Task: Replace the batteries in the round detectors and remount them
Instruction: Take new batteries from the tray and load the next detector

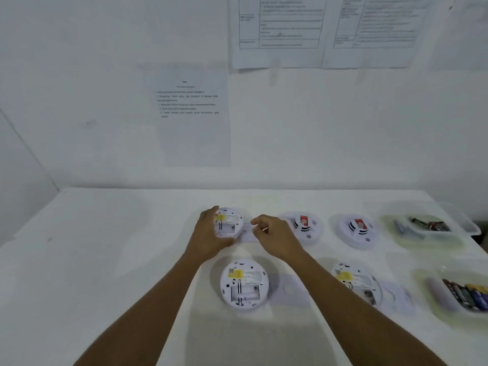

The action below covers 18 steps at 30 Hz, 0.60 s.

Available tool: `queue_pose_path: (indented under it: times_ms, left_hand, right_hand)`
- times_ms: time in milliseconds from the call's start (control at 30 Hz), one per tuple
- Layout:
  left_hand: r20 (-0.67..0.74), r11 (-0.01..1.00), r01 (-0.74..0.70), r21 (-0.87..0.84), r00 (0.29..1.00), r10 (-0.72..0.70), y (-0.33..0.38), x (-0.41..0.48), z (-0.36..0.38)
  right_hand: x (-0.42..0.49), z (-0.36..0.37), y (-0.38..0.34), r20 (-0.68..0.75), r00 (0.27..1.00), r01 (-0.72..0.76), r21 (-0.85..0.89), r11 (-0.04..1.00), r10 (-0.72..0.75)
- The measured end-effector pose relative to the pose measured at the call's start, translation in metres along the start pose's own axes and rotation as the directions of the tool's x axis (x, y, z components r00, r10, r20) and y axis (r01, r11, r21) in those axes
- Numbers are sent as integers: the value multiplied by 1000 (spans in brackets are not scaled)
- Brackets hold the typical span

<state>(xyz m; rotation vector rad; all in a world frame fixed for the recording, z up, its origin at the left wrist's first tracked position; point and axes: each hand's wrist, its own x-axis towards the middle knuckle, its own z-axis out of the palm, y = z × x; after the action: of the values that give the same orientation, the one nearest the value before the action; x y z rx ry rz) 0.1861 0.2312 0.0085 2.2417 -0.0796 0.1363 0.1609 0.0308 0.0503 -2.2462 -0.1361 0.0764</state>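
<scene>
- White table point(105, 260) bears every item below; two bare forearms reach in from the near edge.
- Near detector point(244, 283), front centre: lies back up, yellow label showing, battery bay open (it looks empty). A loose mounting plate point(290, 289) lies just beside it on the right.
- Second near detector point(355, 285), further right: also back up, with another plate point(396, 297) beside it.
- Near tub point(433, 289), clear plastic, at the right edge: holds batteries point(470, 295) lying side by side.
- Left hand point(208, 233): fingers and thumb curl round the left rim of the held detector point(229, 223), which is back up in the far row.
- Right hand point(272, 233): fingers curled, just right of that detector and over a third plate point(248, 235); blur hides whether it pinches anything.
- Face-up detector point(303, 225), red label on top, far row; its twin point(357, 228) sits to the right, apart from it.
- Far tub point(472, 229), far right: holds mixed cells point(427, 225) (too blurred to sort).
- Printed sheets point(190, 114) are stuck to the white wall behind.
</scene>
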Motion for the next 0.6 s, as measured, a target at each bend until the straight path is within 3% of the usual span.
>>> queue_pose_path:
  times_ms: [100, 200, 333, 367, 467, 500, 600]
  left_hand:
    - [4, 989, -67, -128, 998, 68, -4, 1, -1]
    - [-9, 949, -147, -280, 989, 150, 2, -4, 1]
    - [55, 826, 8, -564, 998, 28, 13, -14, -3]
    - [92, 732, 58, -678, 996, 6, 17, -14, -5]
    - [279, 311, 288, -906, 958, -72, 38, -17, -12]
    - [318, 224, 331, -917, 944, -91, 41, -15, -12]
    - [373, 115, 385, -916, 921, -107, 52, -11, -9]
  right_hand:
    - [6, 13, -7, -36, 997, -72, 77, 994, 75]
    - [7, 18, -17, 0, 982, -174, 396, 901, 190]
    - [3, 16, -22, -20, 979, -147, 630, 763, 205]
    - [1, 15, -23, -21, 982, -125, 668, 733, 186]
    - [-4, 12, -27, -51, 988, -69, 703, 708, 147]
    - [-5, 10, -28, -85, 986, -51, 675, 736, 146]
    - [-7, 4, -29, -204, 969, -13, 531, 848, 142]
